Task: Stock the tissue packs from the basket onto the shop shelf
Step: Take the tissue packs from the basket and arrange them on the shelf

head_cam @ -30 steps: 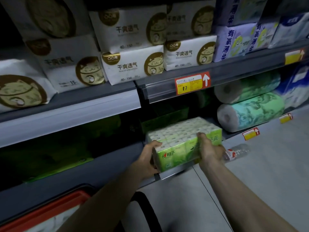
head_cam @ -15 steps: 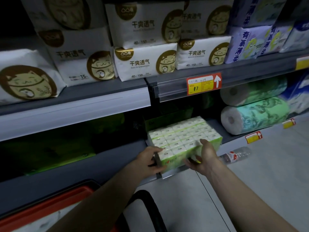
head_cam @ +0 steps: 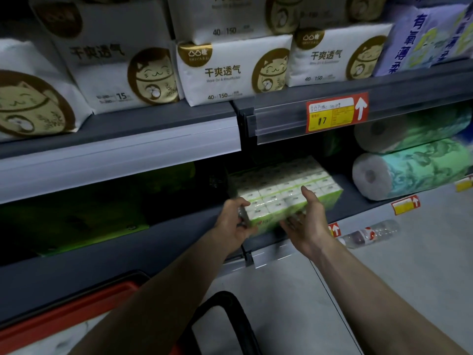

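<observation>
Head view: take the red price tag [head_cam: 336,112] with the white arrow as the marker. Below it and a little to its left, one green-and-white tissue pack [head_cam: 286,193] lies flat on the lower shelf [head_cam: 348,201], its near end at the front lip. The left hand [head_cam: 234,221] curls round the pack's near-left corner, gripping it. The right hand [head_cam: 307,216] is spread with fingers straight and thumb up, palm set against the pack's near-right end and holding nothing.

Judged from this, the step in hand is seating the pack: it is on the shelf but not yet pushed home. The next move seems to call for a level push from both hands toward the back, keeping the pack square, then a reach to the basket [head_cam: 71,311], whose red rim sits far below and left of the tag.

Counted: one tissue pack under the hands. Dim green shapes lie left of and below the tag, too dark to count. Two paper rolls [head_cam: 409,172] are stacked below and right of the tag. One plastic bottle [head_cam: 368,233] lies on the floor well below it. At least five white cat-print packs [head_cam: 230,70] stand above and left of it. There is one basket, with a black handle, its contents unclear
</observation>
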The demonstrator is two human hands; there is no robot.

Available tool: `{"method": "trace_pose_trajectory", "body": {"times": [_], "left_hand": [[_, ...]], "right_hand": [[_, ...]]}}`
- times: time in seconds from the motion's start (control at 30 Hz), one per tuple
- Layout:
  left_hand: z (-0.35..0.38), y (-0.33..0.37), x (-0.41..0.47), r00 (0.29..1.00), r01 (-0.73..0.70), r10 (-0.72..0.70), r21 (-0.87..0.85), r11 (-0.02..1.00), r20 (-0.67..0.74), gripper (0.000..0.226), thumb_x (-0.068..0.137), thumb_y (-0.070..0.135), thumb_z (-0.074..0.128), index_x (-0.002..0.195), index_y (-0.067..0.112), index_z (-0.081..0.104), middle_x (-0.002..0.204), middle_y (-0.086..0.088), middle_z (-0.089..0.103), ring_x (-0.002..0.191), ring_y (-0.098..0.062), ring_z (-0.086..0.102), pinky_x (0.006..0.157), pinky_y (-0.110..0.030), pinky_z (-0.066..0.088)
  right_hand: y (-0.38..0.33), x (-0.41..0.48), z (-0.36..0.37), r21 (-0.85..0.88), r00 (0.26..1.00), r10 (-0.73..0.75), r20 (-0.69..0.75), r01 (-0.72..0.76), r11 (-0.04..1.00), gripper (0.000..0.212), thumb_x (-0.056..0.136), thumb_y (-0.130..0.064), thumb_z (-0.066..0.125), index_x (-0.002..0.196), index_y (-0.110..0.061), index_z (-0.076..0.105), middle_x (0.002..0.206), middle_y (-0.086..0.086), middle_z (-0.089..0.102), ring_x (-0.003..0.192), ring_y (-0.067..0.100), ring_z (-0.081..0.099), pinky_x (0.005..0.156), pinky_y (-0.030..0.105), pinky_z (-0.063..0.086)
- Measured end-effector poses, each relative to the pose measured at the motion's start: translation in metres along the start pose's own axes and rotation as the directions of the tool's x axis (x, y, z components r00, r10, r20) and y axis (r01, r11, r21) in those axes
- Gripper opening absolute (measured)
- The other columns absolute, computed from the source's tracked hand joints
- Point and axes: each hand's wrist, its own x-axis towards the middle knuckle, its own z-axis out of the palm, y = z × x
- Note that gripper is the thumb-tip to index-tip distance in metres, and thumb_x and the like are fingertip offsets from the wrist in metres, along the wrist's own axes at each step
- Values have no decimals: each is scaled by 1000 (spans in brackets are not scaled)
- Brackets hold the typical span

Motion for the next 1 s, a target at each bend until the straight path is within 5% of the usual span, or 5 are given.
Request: {"method": "trace_pose_trajectory", "body": {"times": [0.13,0.37,0.6,0.83,1.0], "left_hand": [[-7,2,-3,999,38,-38,7,999,32,11,91,13,62,100,9,58,115,-20,53,105,-37,51,55,-41,61],[-17,16,-47,996,0,-17,193,981,85,45,90,32,66,130,14,58,127,-14,58,106,-35,60,102,-51,52],[-59,26,-165,970,-163,104,270,949,219,29,96,33,58,118,16,63,121,-15,66,98,-30,65,78,-39,58],[-195,22,-316,902,-432,383,396,810,201,28,102,22,55,127,18,67,125,-13,72,97,-27,70,92,-43,57],[-308,3,-400,847,-486,527,503,715,68,24,98,15,58,117,21,73,108,-8,79,100,-31,76,95,-46,58]], "right_hand": [[3,3,10,-4,1000,1,11,-1,1000,70,87,-64,68,140,-20,59,137,11,63,114,23,63,104,41,54],[-5,-39,20,-272,997,-10,-83,-13,962,49,107,-47,49,147,-19,50,132,13,53,128,37,59,104,48,51],[11,-139,44,-753,972,13,233,172,635,35,108,-43,51,116,-14,67,104,14,74,90,31,67,89,41,51],[77,-279,93,-626,826,-117,552,503,596,21,106,-26,58,114,-11,71,104,16,75,84,24,68,67,28,49],[148,-353,96,-657,695,35,719,662,362,19,101,-41,64,109,-26,73,113,-3,79,109,20,72,101,41,53]]}}
